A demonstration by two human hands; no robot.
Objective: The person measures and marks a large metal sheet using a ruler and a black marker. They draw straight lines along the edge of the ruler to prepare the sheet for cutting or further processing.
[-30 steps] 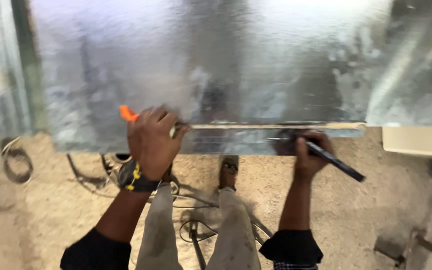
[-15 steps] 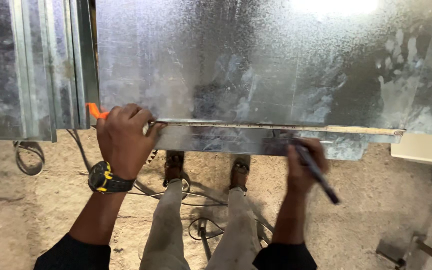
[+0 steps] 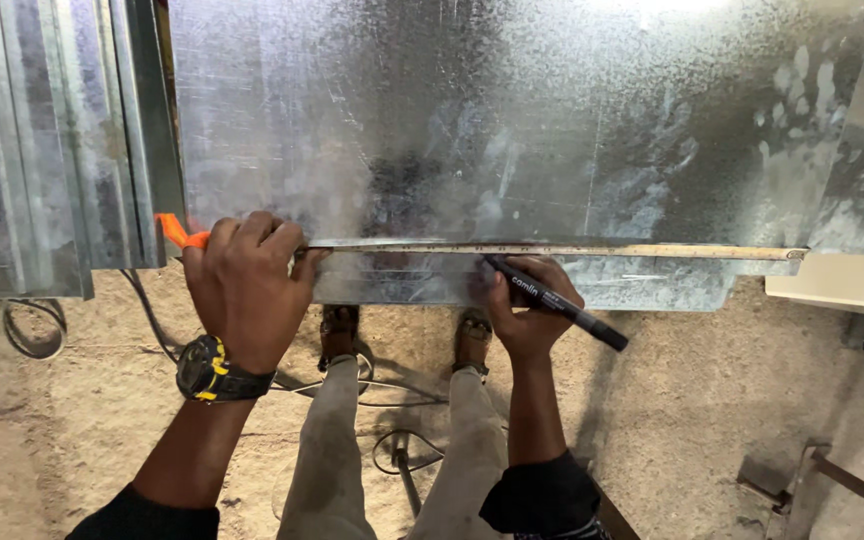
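Galvanized sheet [image 3: 512, 120], left hand [image 3: 244, 285] pressing steel ruler [image 3: 592, 249], right hand [image 3: 527, 305] gripping black marker [image 3: 555, 301]

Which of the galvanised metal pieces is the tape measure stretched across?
The wide flat sheet in the middle; the tape measure runs along its near edge. The ribbed, folded pieces at the left lie untouched.
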